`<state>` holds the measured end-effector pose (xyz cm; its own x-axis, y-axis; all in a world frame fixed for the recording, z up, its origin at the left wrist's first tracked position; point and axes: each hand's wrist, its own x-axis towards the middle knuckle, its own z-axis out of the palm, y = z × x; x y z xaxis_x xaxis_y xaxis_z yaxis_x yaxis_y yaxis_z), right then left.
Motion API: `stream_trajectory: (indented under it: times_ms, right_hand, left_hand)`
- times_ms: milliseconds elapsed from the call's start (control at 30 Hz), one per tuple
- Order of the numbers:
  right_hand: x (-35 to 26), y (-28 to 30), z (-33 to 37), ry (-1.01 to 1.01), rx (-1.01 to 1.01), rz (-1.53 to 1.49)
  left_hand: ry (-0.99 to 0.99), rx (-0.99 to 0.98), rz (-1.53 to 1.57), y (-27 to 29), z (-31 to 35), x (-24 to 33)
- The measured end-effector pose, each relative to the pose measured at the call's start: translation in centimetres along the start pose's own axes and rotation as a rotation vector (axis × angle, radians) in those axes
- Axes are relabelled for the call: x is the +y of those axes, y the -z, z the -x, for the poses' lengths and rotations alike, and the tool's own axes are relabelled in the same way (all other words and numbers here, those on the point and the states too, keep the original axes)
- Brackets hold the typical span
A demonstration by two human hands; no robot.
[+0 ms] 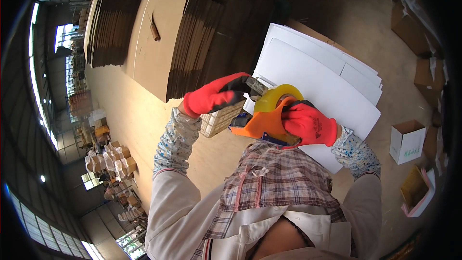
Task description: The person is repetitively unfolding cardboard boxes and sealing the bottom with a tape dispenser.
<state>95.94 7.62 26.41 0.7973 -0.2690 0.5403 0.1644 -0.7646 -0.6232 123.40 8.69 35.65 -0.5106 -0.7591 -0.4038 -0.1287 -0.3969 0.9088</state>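
Note:
My right hand (312, 124), in a red work glove, is wrapped round an orange tape dispenser (262, 126) in front of my body. A yellowish roll of packing tape (275, 96) sits in the dispenser. At the roll's left, a crumpled, see-through end of tape (257, 86) lies between my left hand (214, 97) and the roll. The left fingers, in a red glove with a black palm, are closed on that tape end. Both hands are above the front edge of a pile of white sheets (315, 70).
Tall stacks of flat brown cardboard (156, 38) stand ahead and to the left. A pale woven crate (222, 119) is below my left hand. On the floor at right are an open white box (407, 147) and brown cartons (428, 79). Packed goods (113, 161) line the far left.

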Motion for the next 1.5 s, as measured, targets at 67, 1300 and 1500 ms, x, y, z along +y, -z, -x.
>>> stream_trajectory:
  times_ms: [67,1300,1500]
  right_hand:
    - [-0.1,0.6,-0.3,-0.014,-0.017,-0.082]
    - [-15.0,16.0,16.4,-1.765,-0.327,-0.129]
    - [-10.5,8.6,24.1,-1.644,0.248,-0.068]
  left_hand:
    - [-0.05,0.005,0.078,-1.1,-0.7,-0.5]
    - [-0.013,0.707,-0.364,0.1,-7.5,-18.8]
    - [0.028,0.606,-0.293,0.0,-7.7,-17.7]
